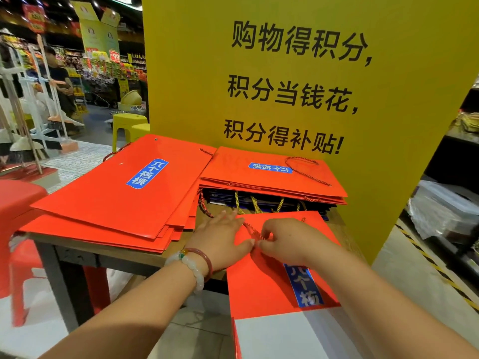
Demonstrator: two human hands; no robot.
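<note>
A flat red paper bag with a blue label lies at the table's near right corner and overhangs the front edge. Its red rope handle runs between my two hands. My left hand, with bead bracelets on the wrist, lies with straight fingers across the bag's top left edge. My right hand pinches the rope handle with curled fingers, just right of my left thumb.
A stack of flat red bags covers the left of the wooden table. Another stack lies behind on dark blue bags. A yellow sign board stands at the back. Red stools are left, and a person sits far left.
</note>
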